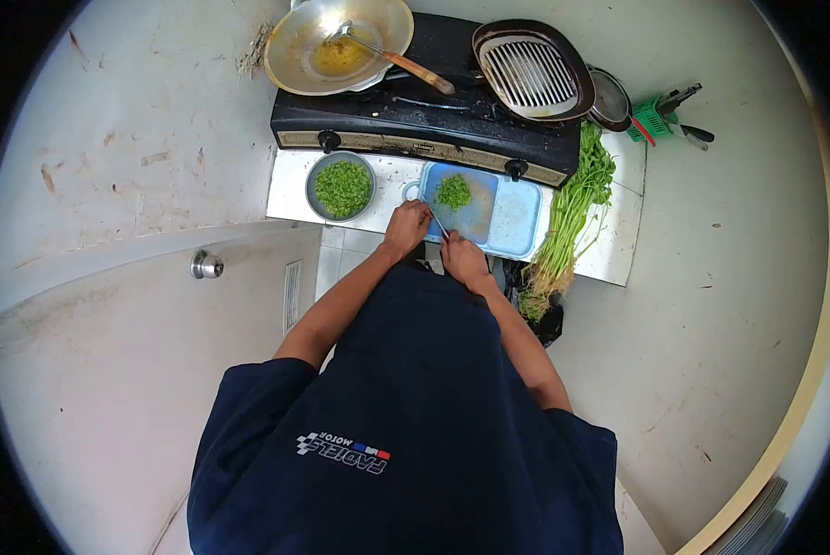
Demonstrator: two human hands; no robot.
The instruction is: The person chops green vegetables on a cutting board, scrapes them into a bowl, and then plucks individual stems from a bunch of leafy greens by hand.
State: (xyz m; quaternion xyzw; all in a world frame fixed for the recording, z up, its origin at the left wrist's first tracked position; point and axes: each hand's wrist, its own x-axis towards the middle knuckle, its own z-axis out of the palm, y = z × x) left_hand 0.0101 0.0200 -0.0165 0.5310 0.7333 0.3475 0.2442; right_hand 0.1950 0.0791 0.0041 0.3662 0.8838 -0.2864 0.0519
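My right hand [464, 256] is closed round the handle of a knife [437, 220], at the near edge of a blue cutting board [516, 217]. The blade slants up and left from that hand over the board. At the board's left edge is my left hand [407, 227], its fingers curled together close to the knife tip; whatever they hold is too small to make out. Just beyond both hands, a small pile of chopped green herbs [453, 191] lies on the board. A grey bowl [314, 204] filled with chopped greens stands left of my left hand.
Right of the board lies a bunch of leafy stalks [577, 203], roots hanging over the counter edge. Behind stands a black gas stove [396, 120] bearing a wok [290, 57] with a ladle [419, 72], and a grill pan [530, 79]. A green basket [651, 118] holds knives.
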